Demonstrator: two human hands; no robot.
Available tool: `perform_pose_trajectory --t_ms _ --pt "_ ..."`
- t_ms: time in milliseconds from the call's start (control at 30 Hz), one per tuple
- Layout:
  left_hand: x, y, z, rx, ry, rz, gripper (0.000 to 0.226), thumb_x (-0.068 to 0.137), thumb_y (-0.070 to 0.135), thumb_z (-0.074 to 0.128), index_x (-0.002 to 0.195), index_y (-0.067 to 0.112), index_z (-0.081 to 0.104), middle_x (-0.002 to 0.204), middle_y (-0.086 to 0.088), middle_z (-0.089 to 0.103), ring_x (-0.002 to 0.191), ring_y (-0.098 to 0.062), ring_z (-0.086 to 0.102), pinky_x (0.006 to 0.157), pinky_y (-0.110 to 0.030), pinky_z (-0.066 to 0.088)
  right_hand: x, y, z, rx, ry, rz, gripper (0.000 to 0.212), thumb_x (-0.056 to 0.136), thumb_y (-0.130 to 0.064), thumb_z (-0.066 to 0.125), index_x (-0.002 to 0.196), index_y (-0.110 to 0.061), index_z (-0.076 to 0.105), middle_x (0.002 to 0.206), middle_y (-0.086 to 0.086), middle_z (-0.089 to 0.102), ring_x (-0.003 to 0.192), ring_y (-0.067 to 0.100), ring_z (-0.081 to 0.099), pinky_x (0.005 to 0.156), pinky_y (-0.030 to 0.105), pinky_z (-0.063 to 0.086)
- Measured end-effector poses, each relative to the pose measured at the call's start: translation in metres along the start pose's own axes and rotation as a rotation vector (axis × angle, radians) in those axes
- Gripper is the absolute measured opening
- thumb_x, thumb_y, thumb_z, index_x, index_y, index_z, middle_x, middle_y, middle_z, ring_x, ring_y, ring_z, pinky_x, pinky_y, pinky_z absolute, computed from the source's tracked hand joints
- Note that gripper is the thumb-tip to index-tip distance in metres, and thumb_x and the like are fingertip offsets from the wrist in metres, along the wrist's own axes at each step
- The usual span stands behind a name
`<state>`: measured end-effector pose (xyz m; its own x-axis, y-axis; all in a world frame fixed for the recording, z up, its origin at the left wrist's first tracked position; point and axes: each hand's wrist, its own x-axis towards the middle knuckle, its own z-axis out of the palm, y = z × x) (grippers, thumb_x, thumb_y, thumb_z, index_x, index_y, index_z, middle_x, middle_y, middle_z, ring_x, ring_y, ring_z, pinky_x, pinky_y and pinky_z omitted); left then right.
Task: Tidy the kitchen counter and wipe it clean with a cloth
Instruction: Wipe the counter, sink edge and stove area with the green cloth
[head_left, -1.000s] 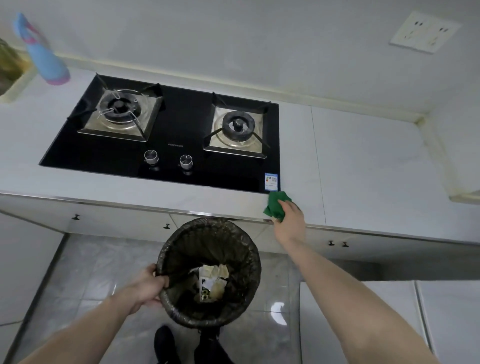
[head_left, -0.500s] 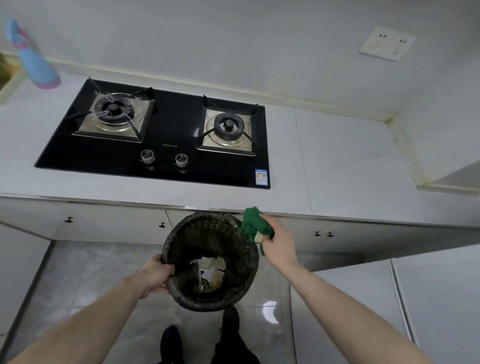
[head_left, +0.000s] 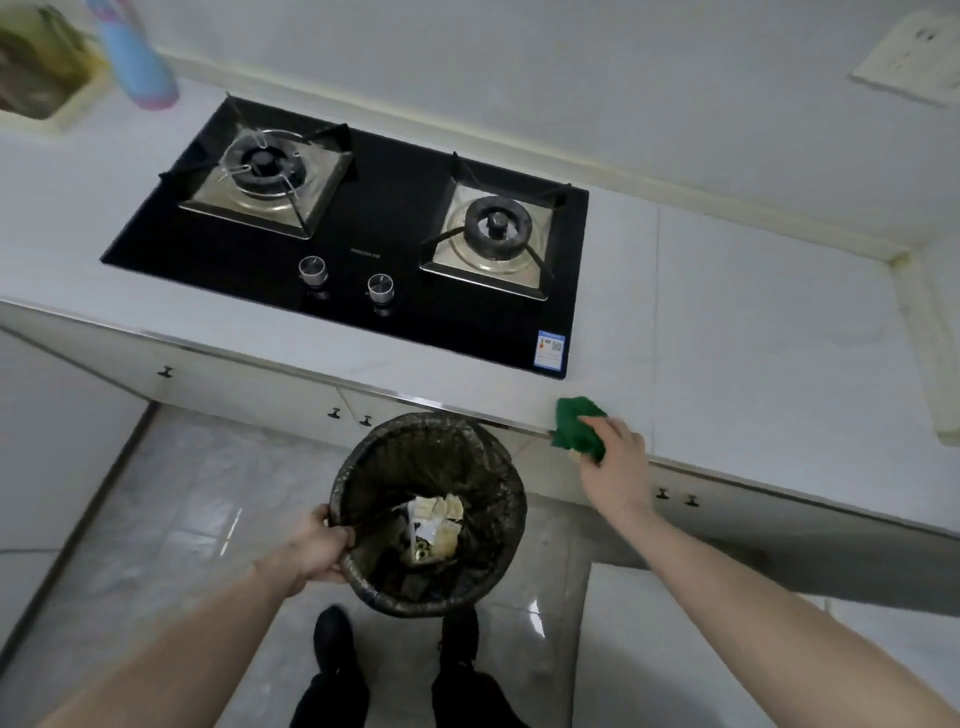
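Cloth (head_left: 577, 428) back at counter (head_left: 753, 332) edge, under fingers (head_left: 602, 427).

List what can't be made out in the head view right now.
- Hob sticker: print too small to read.
- Wall socket: blurred, cut by the right edge.
- Bin contents: deeper items lost in dark liner.
- Green cloth: near part hidden under right hand.

The green cloth (head_left: 577, 429) is crumpled and lies on the front edge of the white bench (head_left: 753, 332), at 4 o'clock from the stove.
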<state>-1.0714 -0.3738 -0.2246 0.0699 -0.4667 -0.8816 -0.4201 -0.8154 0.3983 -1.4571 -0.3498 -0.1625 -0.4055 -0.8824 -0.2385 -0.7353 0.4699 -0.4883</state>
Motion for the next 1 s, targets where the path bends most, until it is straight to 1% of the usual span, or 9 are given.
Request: perform_pose_trajectory --t_ms 100,167,233,367,533,700,767,867,1000 --pt "0.004 -0.021 0.005 -0.061 -0.001 -0.044 0.036 0.091 -0.005 0.051 0.122 0.015 0.05 0.089 -0.022 0.071 0.061 -0.032 0.068 0.056 -0.043 0.063 -0.043 -0.039 0.053 0.088 -0.186 -0.18 0.055 0.085 -0.002 0.058 0.133 -0.028 0.061 0.131 -0.011 0.056 0.122 0.013 0.046 0.108 0.028 0.04" --pt "0.013 -0.035 0.003 -0.088 0.004 -0.066 0.035 0.091 -0.004 0.051 0.121 0.014 0.05 0.09 -0.021 0.071 0.059 -0.031 0.069 0.055 -0.043 0.063 -0.058 -0.062 0.089 0.085 -0.305 -0.196 0.054 0.086 -0.003 0.057 0.132 -0.032 0.06 0.128 -0.018 0.055 0.117 0.005 0.045 0.1 0.009 0.034" --pt "0.024 -0.047 0.001 -0.099 0.003 -0.085 0.035 0.091 -0.003 0.051 0.121 0.014 0.05 0.09 -0.02 0.071 0.055 -0.028 0.068 0.052 -0.042 0.062 -0.061 -0.077 0.119 0.12 -0.351 -0.153 0.053 0.088 -0.005 0.058 0.133 -0.033 0.06 0.13 -0.019 0.055 0.114 0.002 0.048 0.092 0.002 0.033" --pt "0.062 -0.083 -0.011 -0.145 0.042 -0.139 0.034 0.092 -0.002 0.051 0.122 0.014 0.051 0.092 -0.015 0.067 0.051 -0.023 0.066 0.046 -0.038 0.059 -0.051 -0.09 0.175 0.15 -0.374 -0.037 0.052 0.089 -0.009 0.059 0.133 -0.037 0.058 0.135 -0.012 0.058 0.116 0.015 0.06 0.1 0.032 0.052" --pt "0.146 -0.141 -0.023 -0.143 0.096 -0.153 0.028 0.091 0.013 0.059 0.116 0.022 0.051 0.107 -0.013 0.065 0.087 -0.036 0.071 0.072 -0.053 0.063 -0.028 -0.086 0.239 0.076 -0.396 -0.063 0.053 0.09 -0.007 0.06 0.136 -0.033 0.059 0.134 -0.008 0.062 0.118 0.015 0.059 0.103 0.032 0.049" --pt "0.247 -0.195 -0.022 -0.125 0.064 -0.152 0.023 0.096 0.013 0.055 0.117 0.018 0.045 0.123 -0.014 0.057 0.111 -0.034 0.061 0.097 -0.052 0.053 -0.001 -0.077 0.323 0.0 -0.421 -0.06 0.051 0.091 -0.009 0.059 0.134 -0.036 0.061 0.108 -0.007 0.066 0.072 0.004 0.062 0.061 0.007 0.042" --pt "0.275 -0.207 -0.023 -0.141 0.067 -0.164 0.025 0.097 0.013 0.053 0.118 0.02 0.042 0.117 -0.011 0.056 0.109 -0.035 0.061 0.092 -0.051 0.056 0.007 -0.076 0.356 -0.018 -0.428 -0.064 0.053 0.09 -0.009 0.059 0.134 -0.038 0.061 0.102 -0.006 0.067 0.065 0.001 0.058 0.054 0.006 0.039" --pt "0.324 -0.241 -0.019 -0.145 0.059 -0.201 0.029 0.095 0.013 0.053 0.121 0.022 0.043 0.108 -0.009 0.058 0.097 -0.034 0.067 0.069 -0.043 0.062 0.016 -0.07 0.413 -0.012 -0.455 -0.092 0.055 0.088 -0.009 0.059 0.133 -0.04 0.061 0.107 -0.003 0.072 0.074 0.008 0.058 0.065 0.015 0.041" --pt "0.368 -0.286 -0.011 -0.138 0.076 -0.172 0.028 0.094 0.014 0.055 0.119 0.02 0.046 0.114 -0.008 0.06 0.105 -0.032 0.064 0.087 -0.047 0.058 0.016 -0.071 0.46 -0.016 -0.491 -0.119 0.057 0.087 -0.006 0.057 0.133 -0.039 0.062 0.119 -0.011 0.067 0.09 0.014 0.063 0.08 0.024 0.051"
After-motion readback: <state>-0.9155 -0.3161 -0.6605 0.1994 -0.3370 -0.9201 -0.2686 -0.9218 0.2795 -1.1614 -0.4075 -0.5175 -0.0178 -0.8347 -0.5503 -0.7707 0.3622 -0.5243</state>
